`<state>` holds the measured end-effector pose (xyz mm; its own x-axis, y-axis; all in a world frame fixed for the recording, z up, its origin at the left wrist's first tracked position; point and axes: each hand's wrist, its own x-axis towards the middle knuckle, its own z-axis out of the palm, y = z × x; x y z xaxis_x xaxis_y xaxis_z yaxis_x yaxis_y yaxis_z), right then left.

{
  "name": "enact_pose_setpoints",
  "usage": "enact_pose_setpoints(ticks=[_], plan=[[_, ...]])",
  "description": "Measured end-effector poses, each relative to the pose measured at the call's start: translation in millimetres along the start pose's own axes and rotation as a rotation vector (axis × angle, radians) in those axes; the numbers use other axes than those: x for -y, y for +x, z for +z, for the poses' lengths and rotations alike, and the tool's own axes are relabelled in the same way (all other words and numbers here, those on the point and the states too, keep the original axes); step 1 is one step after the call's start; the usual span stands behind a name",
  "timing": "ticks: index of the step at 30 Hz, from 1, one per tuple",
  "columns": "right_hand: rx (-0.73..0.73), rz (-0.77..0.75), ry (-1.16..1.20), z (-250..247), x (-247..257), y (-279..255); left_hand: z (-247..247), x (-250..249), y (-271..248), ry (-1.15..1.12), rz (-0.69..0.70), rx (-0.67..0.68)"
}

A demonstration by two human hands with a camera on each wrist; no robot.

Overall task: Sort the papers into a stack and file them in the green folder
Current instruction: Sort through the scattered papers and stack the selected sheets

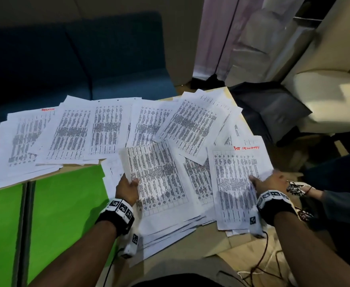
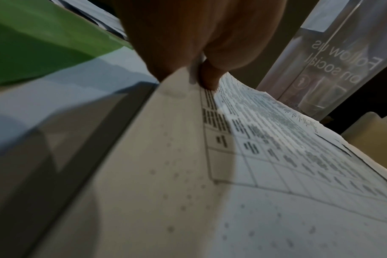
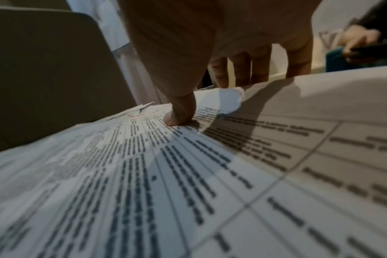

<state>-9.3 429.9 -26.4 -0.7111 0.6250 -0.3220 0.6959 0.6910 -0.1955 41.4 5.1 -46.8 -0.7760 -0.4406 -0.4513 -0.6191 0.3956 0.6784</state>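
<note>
Many printed sheets (image 1: pixel 99 131) lie fanned across the table. My left hand (image 1: pixel 128 188) pinches the left edge of a thick bundle of sheets (image 1: pixel 159 179), thumb on top (image 2: pixel 207 76), fingers beneath. My right hand (image 1: pixel 267 183) grips the right edge of another bundle (image 1: pixel 236 183) headed with red writing; its thumb (image 3: pixel 179 113) presses on top while the other fingers go under the far edge. The green folder (image 1: pixel 66 204) lies open at the near left, partly under papers, and shows as a green patch (image 2: pixel 33 45) in the left wrist view.
A blue sofa (image 1: pixel 76 54) stands behind the table. A dark bag (image 1: pixel 269 106) and a cream chair (image 1: pixel 331 96) sit at the right. Another person's hand (image 3: pixel 360 40) shows at the right. Cables (image 1: pixel 263 264) trail off the table's near right edge.
</note>
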Motion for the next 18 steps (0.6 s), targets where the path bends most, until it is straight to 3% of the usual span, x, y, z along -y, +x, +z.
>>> enact_pose_setpoints(ticks=[7,13,18], plan=[[-0.032,0.001,0.045,-10,-14,17,1,-5,-2,0.046,0.005,-0.013],[-0.272,-0.105,0.073,-11,-10,11,2,-4,-3,0.034,-0.011,-0.018],[-0.146,-0.248,0.472,-33,2,13,0,-5,-2,0.018,-0.029,0.012]])
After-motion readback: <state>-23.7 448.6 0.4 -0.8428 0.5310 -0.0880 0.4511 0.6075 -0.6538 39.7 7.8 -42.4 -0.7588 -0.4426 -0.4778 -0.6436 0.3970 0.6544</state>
